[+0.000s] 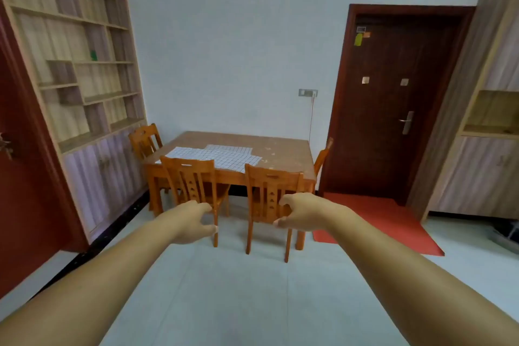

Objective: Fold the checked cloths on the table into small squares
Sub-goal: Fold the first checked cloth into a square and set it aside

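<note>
- Far left of the left hand: a tall shelving unit [78, 64] lines the wall. Its upper edge and its left side are cut off by the frame.
- Left hand [193, 222]: it is stretched forward with the fingers loosely curled and the thumb apart. It holds nothing.
- Just beyond the left hand: a wooden chair [193, 177] is tucked against the table. The hand overlaps its front leg in the view, and we judge it short of the chair rather than touching it, though depth is hard to read.
- Beyond and between the two hands, nearer the left one: the checked cloths [213, 156] lie flat and unfolded on the left half of the table [283, 149]. They overlap, and we cannot count them. Their near edges are hidden behind the chair backs.
- Just beyond the right hand: a second chair [269, 185] also blocks the table's near side.
- Right hand [300, 212]: it is stretched forward like the other, fingers loosely curled, thumb apart, gripping nothing.
- Right of the right hand: a red mat [379, 219] lies before a dark door [393, 98]. A further chair at the table's right end is mostly hidden.
- Risks, as we judge them: both chairs stand between the hands and the cloths, so a reach over the backs could drag a cloth off the near edge. Because the cloths overlap, lifting one may pull its neighbour askew. No fold is started.
</note>
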